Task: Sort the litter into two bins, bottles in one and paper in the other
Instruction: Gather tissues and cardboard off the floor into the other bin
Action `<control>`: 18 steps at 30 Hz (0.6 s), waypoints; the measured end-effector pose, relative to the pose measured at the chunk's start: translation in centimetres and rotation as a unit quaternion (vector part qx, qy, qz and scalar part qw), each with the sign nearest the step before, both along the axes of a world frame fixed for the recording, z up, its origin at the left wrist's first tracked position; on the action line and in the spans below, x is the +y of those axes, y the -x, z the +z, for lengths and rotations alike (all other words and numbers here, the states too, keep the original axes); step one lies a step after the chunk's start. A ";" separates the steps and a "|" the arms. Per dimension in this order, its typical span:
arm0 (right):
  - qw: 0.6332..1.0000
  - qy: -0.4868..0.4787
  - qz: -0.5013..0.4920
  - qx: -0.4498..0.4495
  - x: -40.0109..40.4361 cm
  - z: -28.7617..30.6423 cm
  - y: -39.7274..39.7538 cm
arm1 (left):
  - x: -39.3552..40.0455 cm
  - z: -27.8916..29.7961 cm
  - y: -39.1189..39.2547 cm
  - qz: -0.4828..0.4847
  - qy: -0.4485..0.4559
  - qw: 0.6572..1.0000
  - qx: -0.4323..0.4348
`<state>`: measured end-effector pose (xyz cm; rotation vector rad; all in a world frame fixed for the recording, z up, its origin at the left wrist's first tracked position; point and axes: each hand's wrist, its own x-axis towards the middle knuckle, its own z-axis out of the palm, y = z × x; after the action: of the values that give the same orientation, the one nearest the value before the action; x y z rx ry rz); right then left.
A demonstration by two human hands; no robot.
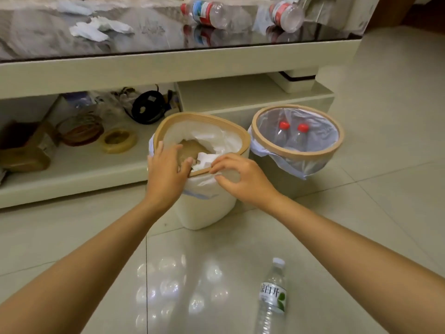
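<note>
Two cream bins with tan rims stand on the floor. The left bin (204, 208) has a white liner and holds white paper (204, 159) near its front rim. My left hand (166, 169) rests on that rim, fingers spread. My right hand (238, 174) pinches the liner at the rim's front. The right bin (262, 141) holds two red-capped bottles (292, 138). On the table lie two more red-labelled bottles (207, 13) (286, 15) and crumpled paper (96, 27). A clear bottle (272, 300) with a white cap lies on the floor near me.
The glossy table (168, 66) runs across the back with a low shelf (79, 169) under it carrying tape rolls, a box and cables. Tiled floor (385, 141) stretches to the right and in front of the bins.
</note>
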<state>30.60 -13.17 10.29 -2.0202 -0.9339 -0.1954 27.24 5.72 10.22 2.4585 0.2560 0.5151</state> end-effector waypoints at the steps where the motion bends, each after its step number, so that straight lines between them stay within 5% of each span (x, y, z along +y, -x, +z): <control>1: 1.000 -0.022 -0.003 0.007 -0.4 -0.3 0.5 | -0.6 -0.3 0.5 -0.014 0.002 1.000 -0.024; 5: 0.999 0.020 0.025 0.031 -2.6 -2.8 2.5 | -4.0 -1.6 3.0 -0.111 0.019 0.991 -0.075; 9: 0.975 0.175 0.080 0.109 -6.1 -6.7 4.1 | -6.6 -3.2 3.8 -0.155 -0.116 0.979 -0.065; 14: 0.850 0.502 0.095 0.128 -10.9 -10.9 4.8 | -7.1 -3.4 2.9 -0.151 -0.151 0.975 -0.065; 18: 0.813 0.553 -0.030 0.181 -12.5 -13.5 4.9 | -7.5 -3.9 2.8 -0.140 -0.187 0.971 -0.059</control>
<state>25.68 -25.71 -3.26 -2.9686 -0.7825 0.8876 24.41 -1.80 6.30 2.7495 -0.2594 0.6284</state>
